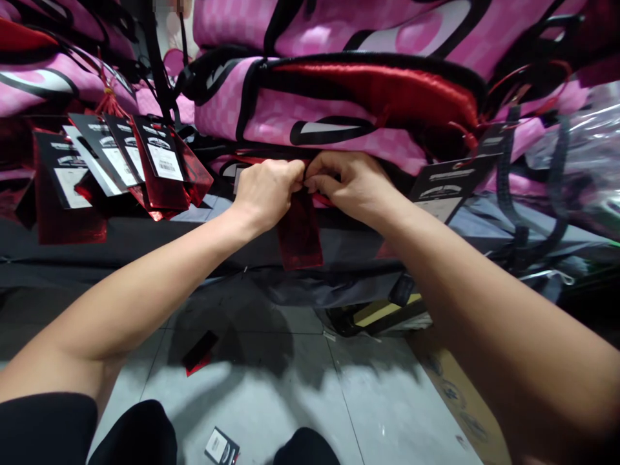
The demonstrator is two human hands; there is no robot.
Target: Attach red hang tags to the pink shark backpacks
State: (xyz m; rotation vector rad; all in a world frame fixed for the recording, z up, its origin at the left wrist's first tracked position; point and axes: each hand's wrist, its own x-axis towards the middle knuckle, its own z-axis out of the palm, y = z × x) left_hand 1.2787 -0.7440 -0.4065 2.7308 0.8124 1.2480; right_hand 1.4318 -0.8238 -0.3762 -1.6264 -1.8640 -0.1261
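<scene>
My left hand (pixel 266 190) is closed, its fingers curled at the top of a dark red, see-through hang tag (pixel 301 239) that dangles over the table edge. Almost touching it, my right hand (pixel 356 184) is closed in a pinch; whatever lies between thumb and fingers is too small to make out. Both hands are at the front of a stack of pink checked bags (pixel 334 116) with black trim and a red lining. Beside my right wrist hangs a black hang tag (pixel 445 184) with white print.
Several black and red tags (pixel 165 161) hang in a bunch from the bags at left. Clear plastic wrap (pixel 586 155) lies at right. Below the dark-covered table (pixel 232 255), a tag (pixel 221 445) lies on the tiled floor (pixel 290 394), with cardboard (pixel 455 394) at right.
</scene>
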